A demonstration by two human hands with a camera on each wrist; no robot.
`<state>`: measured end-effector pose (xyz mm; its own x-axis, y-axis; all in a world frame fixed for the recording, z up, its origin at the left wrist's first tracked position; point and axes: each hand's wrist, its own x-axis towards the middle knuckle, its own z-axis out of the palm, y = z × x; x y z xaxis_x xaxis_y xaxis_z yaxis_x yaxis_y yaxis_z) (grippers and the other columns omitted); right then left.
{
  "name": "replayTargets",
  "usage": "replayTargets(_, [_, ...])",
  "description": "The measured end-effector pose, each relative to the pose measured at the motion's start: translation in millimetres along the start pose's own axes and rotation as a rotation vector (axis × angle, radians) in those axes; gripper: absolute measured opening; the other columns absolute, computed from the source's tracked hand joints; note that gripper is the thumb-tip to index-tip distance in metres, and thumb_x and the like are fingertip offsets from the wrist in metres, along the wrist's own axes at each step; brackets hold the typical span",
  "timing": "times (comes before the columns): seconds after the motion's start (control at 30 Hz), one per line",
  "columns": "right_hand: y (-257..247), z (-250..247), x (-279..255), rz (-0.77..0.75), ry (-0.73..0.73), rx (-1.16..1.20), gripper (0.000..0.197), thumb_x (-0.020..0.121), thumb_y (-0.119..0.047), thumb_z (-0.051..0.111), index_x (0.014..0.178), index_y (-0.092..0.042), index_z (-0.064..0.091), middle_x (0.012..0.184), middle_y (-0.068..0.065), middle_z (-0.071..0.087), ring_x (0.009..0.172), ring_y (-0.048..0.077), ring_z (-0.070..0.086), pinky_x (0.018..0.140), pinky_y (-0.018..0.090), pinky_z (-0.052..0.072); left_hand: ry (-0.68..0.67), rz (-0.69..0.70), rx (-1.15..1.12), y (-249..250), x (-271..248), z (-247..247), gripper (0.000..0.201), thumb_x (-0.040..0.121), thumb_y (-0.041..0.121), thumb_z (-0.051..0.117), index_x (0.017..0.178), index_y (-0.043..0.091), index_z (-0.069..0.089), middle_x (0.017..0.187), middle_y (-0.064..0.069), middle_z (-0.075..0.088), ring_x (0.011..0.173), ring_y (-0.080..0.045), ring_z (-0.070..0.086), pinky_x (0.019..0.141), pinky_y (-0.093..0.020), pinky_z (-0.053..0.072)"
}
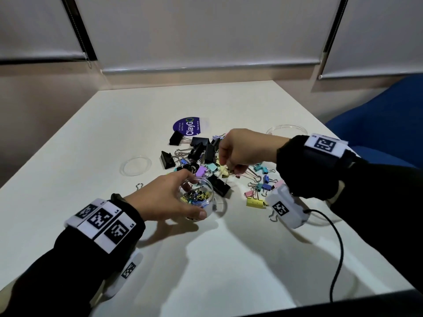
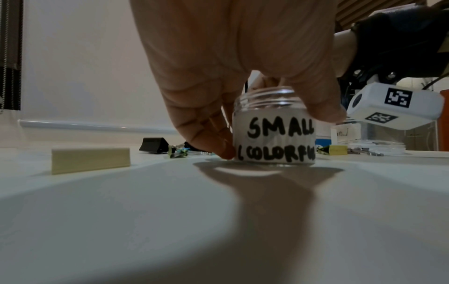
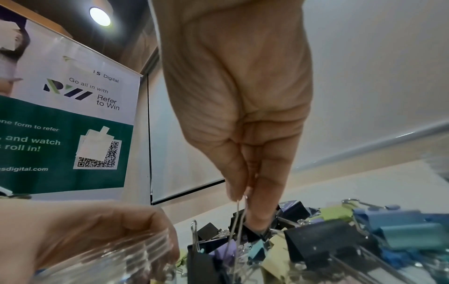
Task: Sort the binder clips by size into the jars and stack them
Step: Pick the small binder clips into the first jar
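Observation:
A small clear jar [image 1: 209, 191] stands on the white table [image 1: 206, 259], labelled "SMALL (COLORFUL" [image 2: 274, 138]. It holds several small coloured binder clips. My left hand [image 1: 194, 197] grips it from the left, thumb in front and fingers behind [image 2: 218, 142]. Just beyond it lies a pile of binder clips [image 1: 201, 154], large black ones mixed with small pastel ones. My right hand [image 1: 231, 171] hovers over the pile, fingertips [image 3: 257, 221] pinching the wire handles of a small clip [image 3: 237, 221]. The clip's body is hidden among the others.
A clear lid [image 1: 136, 166] lies left of the pile and another [image 1: 286, 130] at the back right. A purple ClayGo sticker [image 1: 188, 126] sits behind the pile. More pastel clips [image 1: 256, 202] lie at the right, beside a black cable [image 1: 336, 236]. A blue chair [image 1: 377, 115] stands at the right.

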<state>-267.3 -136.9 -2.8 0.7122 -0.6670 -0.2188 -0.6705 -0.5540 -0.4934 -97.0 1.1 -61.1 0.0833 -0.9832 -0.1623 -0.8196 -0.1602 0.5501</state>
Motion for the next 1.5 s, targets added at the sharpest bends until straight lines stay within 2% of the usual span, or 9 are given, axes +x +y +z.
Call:
replayTargets(0.17, [8,8,-2,-0.075,0.224,-0.244,0.027,0.082,0.003,0.059,0.103,-0.014,0.065,0.089,0.0,0.06,0.076,0.016,0.055,0.06,0.025,0.046,-0.007,-0.013,-0.008,0,1,1,0.071,0.058,0.053,0.086,0.117,0.038,0.049,0.108,0.01,0.064,0.092,-0.008,0.064,0.086,-0.036,0.052])
replayTargets(0.3, [20,18,-20,-0.05,-0.034,-0.374,0.013,0.081,-0.002,0.068,0.087,-0.013,0.066,0.073,-0.003,0.063,0.054,0.006,0.055,0.044,0.016,0.042,-0.011,-0.012,-0.01,-1,2,1,0.073,0.055,0.057,0.085,0.116,0.038,0.05,0.109,0.011,0.062,0.094,-0.01,0.064,0.087,-0.037,0.052])
replayTargets(0.47, [24,21,-25,-0.052,-0.069,-0.468,0.012,0.078,-0.01,0.073,0.088,-0.015,0.07,0.069,-0.009,0.063,0.051,-0.002,0.05,0.041,0.016,0.035,-0.017,-0.018,-0.008,-1,0,2,0.083,0.041,0.071,0.074,0.114,0.041,0.049,0.108,0.013,0.062,0.093,-0.008,0.064,0.086,-0.037,0.052])
replayTargets(0.73, [28,22,-43,-0.006,-0.062,-0.561,0.025,0.082,-0.023,0.071,0.101,-0.011,0.061,0.074,-0.003,0.051,0.059,0.009,0.044,0.046,0.022,0.029,-0.024,-0.023,-0.011,1,1,2,0.083,0.04,0.072,0.072,0.114,0.042,0.049,0.104,0.009,0.066,0.09,-0.01,0.065,0.084,-0.038,0.053])
replayTargets(0.93, [27,27,-32,0.006,0.043,-0.45,0.028,0.071,-0.018,0.077,0.093,-0.012,0.061,0.078,-0.001,0.064,0.062,0.011,0.054,0.045,0.023,0.034,-0.022,-0.027,-0.004,1,0,2,0.084,0.04,0.073,0.072,0.114,0.042,0.048,0.106,0.01,0.065,0.091,-0.009,0.065,0.085,-0.037,0.052])
replayTargets(1.13, [23,36,-22,0.011,-0.046,-0.437,0.022,0.072,-0.002,0.071,0.092,-0.01,0.065,0.092,0.007,0.068,0.071,0.018,0.057,0.043,0.021,0.037,-0.023,-0.024,-0.004,0,1,2,0.086,0.039,0.073,0.071,0.116,0.042,0.049,0.108,0.013,0.062,0.094,-0.008,0.063,0.087,-0.037,0.052])
replayTargets(1.27, [25,27,-22,0.024,0.016,-0.355,0.021,0.078,-0.004,0.066,0.098,-0.01,0.064,0.079,0.0,0.065,0.061,0.011,0.052,0.044,0.016,0.038,-0.025,-0.016,-0.006,0,1,2,0.078,0.051,0.062,0.082,0.117,0.04,0.049,0.111,0.015,0.06,0.095,-0.008,0.062,0.088,-0.036,0.051])
replayTargets(1.4, [24,30,-27,0.053,-0.033,-0.342,0.034,0.061,-0.01,0.079,0.09,-0.011,0.063,0.078,0.003,0.067,0.045,0.01,0.051,0.036,0.016,0.036,-0.022,-0.014,-0.009,-1,2,2,0.081,0.046,0.068,0.078,0.116,0.04,0.049,0.111,0.012,0.061,0.094,-0.008,0.063,0.087,-0.037,0.051])
replayTargets(1.5, [24,38,-24,0.003,-0.069,-0.42,0.031,0.06,0.0,0.076,0.088,-0.009,0.067,0.089,0.006,0.068,0.057,0.013,0.054,0.035,0.016,0.034,-0.025,-0.014,-0.012,-1,1,3,0.087,0.039,0.073,0.072,0.116,0.041,0.049,0.11,0.012,0.062,0.094,-0.008,0.063,0.087,-0.038,0.052])
